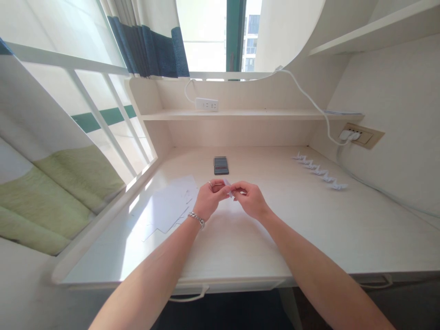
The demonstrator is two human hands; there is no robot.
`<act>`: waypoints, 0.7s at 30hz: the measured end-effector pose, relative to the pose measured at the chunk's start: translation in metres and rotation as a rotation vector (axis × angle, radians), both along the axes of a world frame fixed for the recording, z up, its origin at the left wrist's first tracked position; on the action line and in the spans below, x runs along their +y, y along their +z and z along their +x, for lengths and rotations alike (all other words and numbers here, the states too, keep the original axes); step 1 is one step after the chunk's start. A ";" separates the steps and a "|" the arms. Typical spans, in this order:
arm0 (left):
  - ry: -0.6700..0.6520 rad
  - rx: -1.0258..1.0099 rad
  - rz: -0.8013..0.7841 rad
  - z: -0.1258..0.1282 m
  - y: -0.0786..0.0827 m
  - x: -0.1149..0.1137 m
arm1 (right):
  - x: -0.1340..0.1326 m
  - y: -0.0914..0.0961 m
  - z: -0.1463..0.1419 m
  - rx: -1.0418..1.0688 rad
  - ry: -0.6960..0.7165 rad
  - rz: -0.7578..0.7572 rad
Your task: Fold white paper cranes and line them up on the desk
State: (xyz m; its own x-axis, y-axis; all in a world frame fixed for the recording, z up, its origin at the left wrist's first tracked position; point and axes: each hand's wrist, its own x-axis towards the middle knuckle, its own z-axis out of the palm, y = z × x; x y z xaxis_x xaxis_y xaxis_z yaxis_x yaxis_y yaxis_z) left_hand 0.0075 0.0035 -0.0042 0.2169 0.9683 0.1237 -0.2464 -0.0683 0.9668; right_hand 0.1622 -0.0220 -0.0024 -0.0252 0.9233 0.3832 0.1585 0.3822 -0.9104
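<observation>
Above the middle of the desk, a small folded piece of white paper (227, 183) is pinched between both hands. My left hand (210, 198) is closed on its left side, with a ring on one finger and a chain bracelet at the wrist. From the right, my right hand (250, 197) grips the same paper with thumb and fingertips. The fingers cover much of the paper, so its exact folded shape cannot be made out. Just beyond the hands lies a dark smartphone (221, 166) on the desk.
White paper sheets and scraps (168, 206) lie on the desk's left side. A row of several folded paper cranes (319, 171) stands at the back right. A power strip (206, 104) sits on the shelf (247, 114). A white cable (309, 98) runs to the wall socket (364, 135).
</observation>
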 end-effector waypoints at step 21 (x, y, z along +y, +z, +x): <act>-0.038 -0.016 -0.003 -0.003 0.002 -0.001 | 0.003 0.005 0.003 0.266 0.157 -0.237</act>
